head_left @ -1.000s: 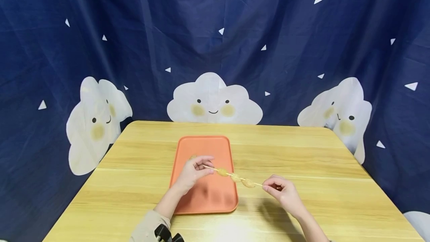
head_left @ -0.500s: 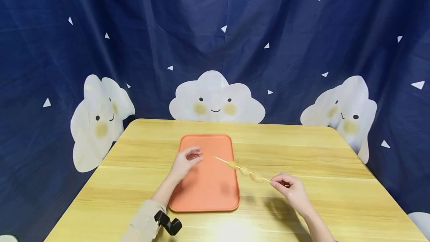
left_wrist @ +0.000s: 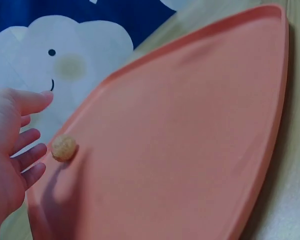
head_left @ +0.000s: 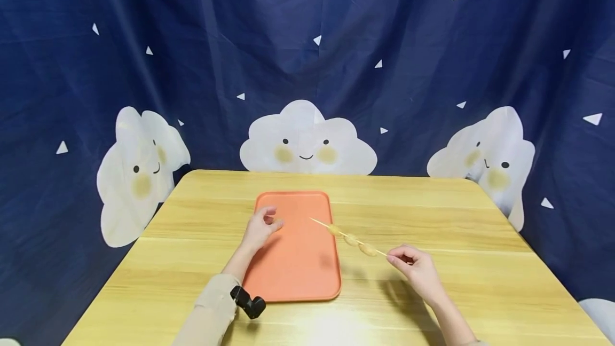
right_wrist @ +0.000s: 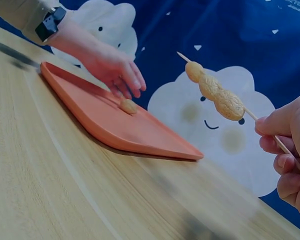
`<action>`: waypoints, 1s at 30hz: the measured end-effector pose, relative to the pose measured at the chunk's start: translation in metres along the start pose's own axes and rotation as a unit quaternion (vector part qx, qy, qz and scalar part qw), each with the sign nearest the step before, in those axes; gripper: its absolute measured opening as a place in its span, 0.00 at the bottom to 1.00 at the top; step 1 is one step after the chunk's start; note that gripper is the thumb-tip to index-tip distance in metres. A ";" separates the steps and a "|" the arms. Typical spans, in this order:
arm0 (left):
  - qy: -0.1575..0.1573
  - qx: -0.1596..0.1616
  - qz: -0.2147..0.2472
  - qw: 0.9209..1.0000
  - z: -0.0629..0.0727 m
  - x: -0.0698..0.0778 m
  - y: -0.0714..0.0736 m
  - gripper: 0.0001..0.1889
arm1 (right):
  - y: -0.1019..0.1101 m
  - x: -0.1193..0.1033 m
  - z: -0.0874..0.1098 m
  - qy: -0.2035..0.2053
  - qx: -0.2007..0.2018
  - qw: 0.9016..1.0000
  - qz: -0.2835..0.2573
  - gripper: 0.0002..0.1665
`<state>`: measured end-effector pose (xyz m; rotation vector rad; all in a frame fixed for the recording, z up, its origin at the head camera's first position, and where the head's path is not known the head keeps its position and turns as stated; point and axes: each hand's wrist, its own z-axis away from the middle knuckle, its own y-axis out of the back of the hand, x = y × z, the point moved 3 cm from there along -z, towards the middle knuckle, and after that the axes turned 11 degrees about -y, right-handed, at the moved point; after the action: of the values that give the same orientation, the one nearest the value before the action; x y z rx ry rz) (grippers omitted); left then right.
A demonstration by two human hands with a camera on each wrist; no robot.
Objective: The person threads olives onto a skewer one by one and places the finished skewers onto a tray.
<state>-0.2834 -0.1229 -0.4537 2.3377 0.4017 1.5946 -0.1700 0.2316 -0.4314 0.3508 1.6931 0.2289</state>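
My right hand (head_left: 417, 270) pinches the lower end of a thin wooden skewer (head_left: 319, 222) between thumb and forefinger. Three golden-brown, wrinkled ball-like pieces (right_wrist: 229, 104) are threaded along it, and its pointed tip sticks out beyond the last one. The skewer is held up at a slant, its tip over the orange tray (head_left: 302, 276). My left hand (head_left: 257, 230) is over the tray's left side, thumb and fingers apart and loosely bent. One similar loose ball (left_wrist: 64, 148) lies on the tray close by those fingertips; nothing is gripped there.
The tray lies on a light wooden table (head_left: 423, 212). Behind the table hangs a dark blue curtain (head_left: 216, 31) printed with white clouds. A black wrist mount (head_left: 247, 302) sits on my left sleeve.
My left hand has let go of the skewer's pointed end and moved left to the loose ball. The right hand has shifted slightly right, still pinching the skewer.
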 end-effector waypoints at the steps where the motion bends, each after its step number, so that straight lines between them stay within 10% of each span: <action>1: 0.001 -0.004 -0.007 1.000 0.000 -0.002 -0.001 0.24 | 0.000 0.001 -0.001 -0.002 0.002 1.000 0.002 0.05; 30: -0.025 0.008 -0.164 0.986 0.000 -0.014 -0.014 0.11 | 0.000 -0.002 0.003 0.016 0.006 1.000 0.003 0.06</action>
<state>-0.2888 -0.1155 -0.4709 2.1789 0.7468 1.3777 -0.1664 0.2305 -0.4296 0.3643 1.7250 0.2298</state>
